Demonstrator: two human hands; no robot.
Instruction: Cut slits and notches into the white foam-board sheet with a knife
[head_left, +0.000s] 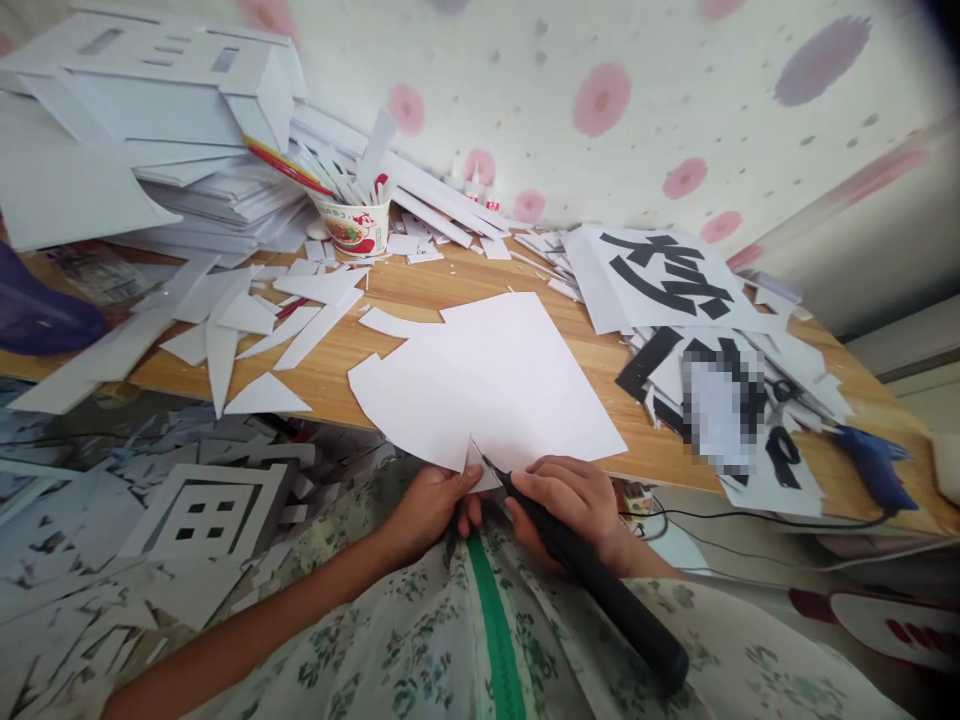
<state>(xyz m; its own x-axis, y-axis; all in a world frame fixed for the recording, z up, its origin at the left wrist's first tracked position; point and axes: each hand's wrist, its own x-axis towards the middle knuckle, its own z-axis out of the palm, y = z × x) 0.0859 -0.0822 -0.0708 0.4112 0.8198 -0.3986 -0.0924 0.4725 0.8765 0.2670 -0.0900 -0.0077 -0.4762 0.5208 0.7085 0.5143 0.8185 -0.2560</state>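
A large white sheet (495,375) with cut, irregular edges lies on the wooden table and reaches over its front edge. My left hand (442,505) pinches the sheet's near edge between thumb and fingers. Wrapped round a black-handled cutting tool (600,590) is my right hand (574,505). The tool's thin metal tip touches the sheet beside a narrow slit, just right of my left thumb. Its long handle points down to the right, over my lap.
White offcuts (322,325) and a paper cup (356,228) of strips are on the left, before stacked boards (217,200). Printed black characters (667,275), scissors (784,390) and a blue glue gun (874,465) with a cord are on the right. Scraps (67,520) cover the lower left.
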